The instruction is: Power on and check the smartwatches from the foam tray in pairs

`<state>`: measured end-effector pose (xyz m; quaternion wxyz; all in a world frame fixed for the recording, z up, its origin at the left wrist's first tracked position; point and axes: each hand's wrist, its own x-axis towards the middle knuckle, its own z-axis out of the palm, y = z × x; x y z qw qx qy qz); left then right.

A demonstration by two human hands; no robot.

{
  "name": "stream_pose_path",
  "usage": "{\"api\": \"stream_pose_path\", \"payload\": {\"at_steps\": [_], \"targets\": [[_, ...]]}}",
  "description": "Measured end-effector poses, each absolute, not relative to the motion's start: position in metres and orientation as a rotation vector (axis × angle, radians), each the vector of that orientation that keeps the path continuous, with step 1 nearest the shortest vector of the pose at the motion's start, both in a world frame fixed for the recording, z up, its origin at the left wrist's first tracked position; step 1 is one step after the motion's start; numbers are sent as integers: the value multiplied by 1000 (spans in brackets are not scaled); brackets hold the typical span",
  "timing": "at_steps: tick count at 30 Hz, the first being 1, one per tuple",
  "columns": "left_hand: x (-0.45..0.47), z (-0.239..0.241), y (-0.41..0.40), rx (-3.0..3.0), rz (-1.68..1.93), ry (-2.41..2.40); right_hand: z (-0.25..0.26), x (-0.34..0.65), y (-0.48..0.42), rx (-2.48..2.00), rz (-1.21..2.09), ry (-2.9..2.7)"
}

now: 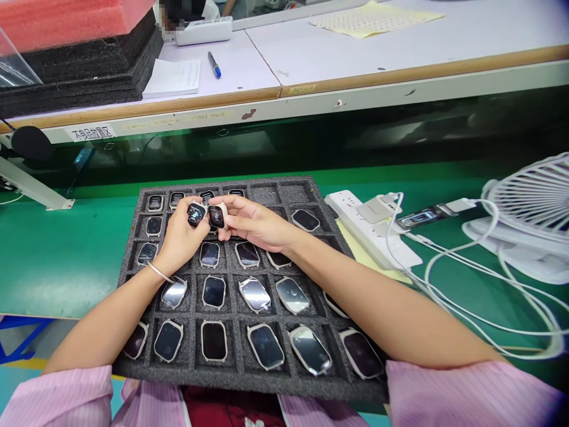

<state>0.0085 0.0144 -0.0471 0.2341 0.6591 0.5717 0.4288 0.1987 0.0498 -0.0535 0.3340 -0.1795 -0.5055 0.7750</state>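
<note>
A black foam tray [231, 367] with a grid of pockets lies in front of me on the green mat [57, 255]. Several smartwatch bodies with dark screens and pale rims sit in its pockets. My left hand [180, 237] is closed on one watch body [196, 213], held up above the tray's far rows. My right hand [253, 222] pinches a second watch body [217, 216] right beside the first; the two almost touch. A thin bracelet circles my left wrist.
A white power strip [355, 222] with a plugged charger and white cables [466, 296] lies right of the tray. A white fan [533, 207] stands at far right. Behind, a raised bench holds stacked foam [84, 65], a notepad [173, 77] and a blue pen [214, 64].
</note>
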Motion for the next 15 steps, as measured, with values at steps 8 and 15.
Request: {"api": "stream_pose_path", "payload": {"at_steps": [8, 15], "targets": [[8, -51, 15, 1770, 1210, 1523, -51, 199, 49, -493, 2034, -1289], [4, -48, 19, 1719, 1265, 1541, -53, 200, 53, -488, 2014, -1263]]}}
